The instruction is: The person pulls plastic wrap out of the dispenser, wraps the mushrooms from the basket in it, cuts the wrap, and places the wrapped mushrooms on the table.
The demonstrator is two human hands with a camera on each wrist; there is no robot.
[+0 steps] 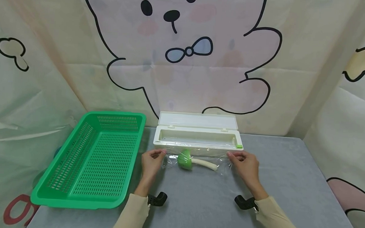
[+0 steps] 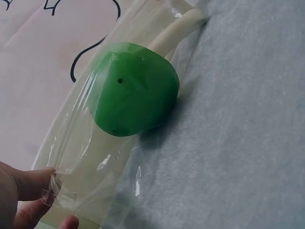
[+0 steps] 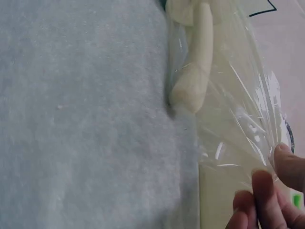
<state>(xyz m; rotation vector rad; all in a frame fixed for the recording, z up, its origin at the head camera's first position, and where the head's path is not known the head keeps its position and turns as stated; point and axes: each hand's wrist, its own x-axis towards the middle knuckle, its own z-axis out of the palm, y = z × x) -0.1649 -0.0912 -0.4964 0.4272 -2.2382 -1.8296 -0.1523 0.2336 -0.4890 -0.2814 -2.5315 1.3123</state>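
Note:
A toy mushroom with a green cap [image 1: 185, 159] and a pale stem [image 1: 204, 163] lies on its side on the grey table. Clear plastic wrap [image 2: 71, 138] stretches between both hands and partly covers the mushroom. With thumb and fingers, my left hand [image 1: 152, 163] pinches the wrap's left corner. At the opposite corner, my right hand [image 1: 245, 166] pinches the wrap too. Behind the mushroom stands a white wrap dispenser box [image 1: 185, 151], its lid [image 1: 197, 120] raised and a small green slider [image 1: 239, 146] at its right end. In the wrist views only fingertips of each hand show.
A green perforated basket [image 1: 99, 168] stands at the left of the grey table [image 1: 289, 186]. A cloth backdrop [image 1: 227, 78] with a cartoon animal hangs behind the table. Black wrist cameras [image 1: 158, 199] are strapped to both wrists.

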